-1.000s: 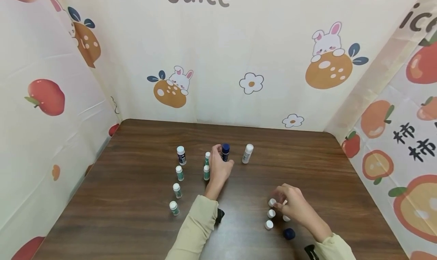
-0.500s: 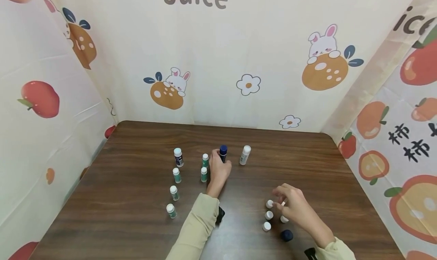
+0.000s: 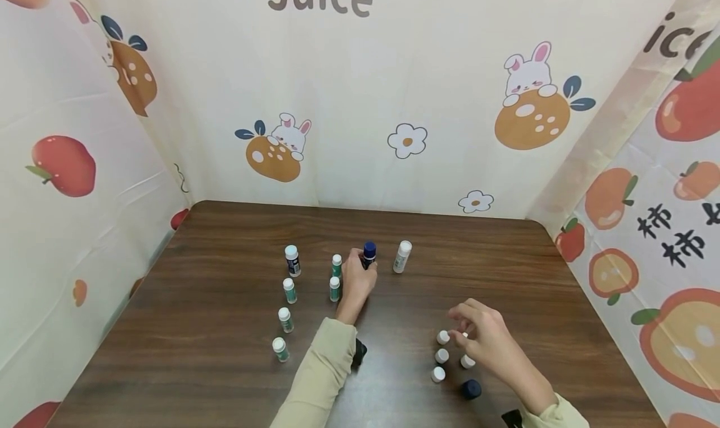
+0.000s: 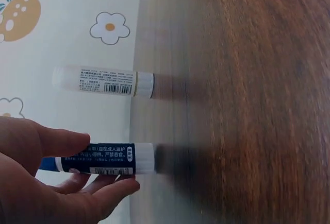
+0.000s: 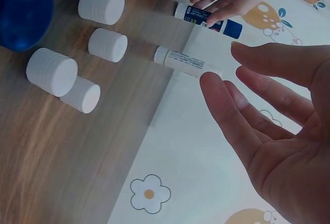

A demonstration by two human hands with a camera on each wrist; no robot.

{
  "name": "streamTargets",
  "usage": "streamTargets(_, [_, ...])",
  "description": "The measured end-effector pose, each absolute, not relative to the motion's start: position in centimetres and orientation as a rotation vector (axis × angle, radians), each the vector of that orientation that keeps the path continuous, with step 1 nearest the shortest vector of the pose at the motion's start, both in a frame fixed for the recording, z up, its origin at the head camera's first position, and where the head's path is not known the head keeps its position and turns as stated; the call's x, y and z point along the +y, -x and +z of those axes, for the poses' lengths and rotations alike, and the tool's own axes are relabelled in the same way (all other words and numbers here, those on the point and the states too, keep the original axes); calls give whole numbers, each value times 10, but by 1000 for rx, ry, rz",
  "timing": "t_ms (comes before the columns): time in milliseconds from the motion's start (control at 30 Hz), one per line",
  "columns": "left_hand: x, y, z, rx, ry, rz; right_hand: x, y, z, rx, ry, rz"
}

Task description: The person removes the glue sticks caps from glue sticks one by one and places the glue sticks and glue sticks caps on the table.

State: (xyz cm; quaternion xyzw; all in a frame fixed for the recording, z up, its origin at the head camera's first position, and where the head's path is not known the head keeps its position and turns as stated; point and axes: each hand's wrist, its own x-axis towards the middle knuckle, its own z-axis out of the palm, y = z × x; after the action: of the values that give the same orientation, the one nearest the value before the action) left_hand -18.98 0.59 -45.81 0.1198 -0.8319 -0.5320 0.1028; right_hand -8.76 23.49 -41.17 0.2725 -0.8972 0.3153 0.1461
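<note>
My left hand (image 3: 358, 278) holds a dark blue glue stick (image 3: 369, 253) with a blue cap near the back of the table. Thumb and fingers grip its label (image 4: 111, 158) in the left wrist view; whether its white base touches the table I cannot tell. Just to its right stands a white glue stick (image 3: 402, 257). Over the front right, my right hand (image 3: 486, 337) hovers with relaxed fingers apart and nothing between them. Below and beside it are several loose white caps (image 3: 441, 356) and one dark blue cap (image 3: 471, 389).
Left of my left hand stand two green-labelled sticks with white caps, one at the front (image 3: 334, 289) and one behind (image 3: 336, 265). Farther left, a column holds several green-labelled sticks (image 3: 285, 320) and a dark-labelled stick (image 3: 292, 261) at its back. Printed curtains edge the brown table (image 3: 225, 290).
The head view has shifted slightly. The dark blue glue stick, still in my left hand, appears a little closer to the white one. My right hand stays over the caps.
</note>
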Motion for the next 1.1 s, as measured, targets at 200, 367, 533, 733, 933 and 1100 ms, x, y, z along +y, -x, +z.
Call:
streamTargets(200, [2, 183, -452, -2462, -302, -1593, 233, 88, -406, -2589, -761, 899])
streamTargets(367, [-1, 175, -446, -2479, -219, -1600, 232, 90, -403, -2579, -738, 887])
streamTargets(533, [-3, 168, -438, -2469, -143, -1626, 228, 91, -401, -2552, -729, 874])
streamTargets(733, [-4, 155, -434, -2462, -56, -1629, 225, 93, -395, -2537, -717, 904])
streamTargets(933, [-7, 143, -436, -2464, 38, -1633, 220, 95, -387, -2531, -713, 936])
streamTargets(1100, [-11, 131, -432, -2456, 94, -1635, 215, 96, -381, -2544, -715, 951])
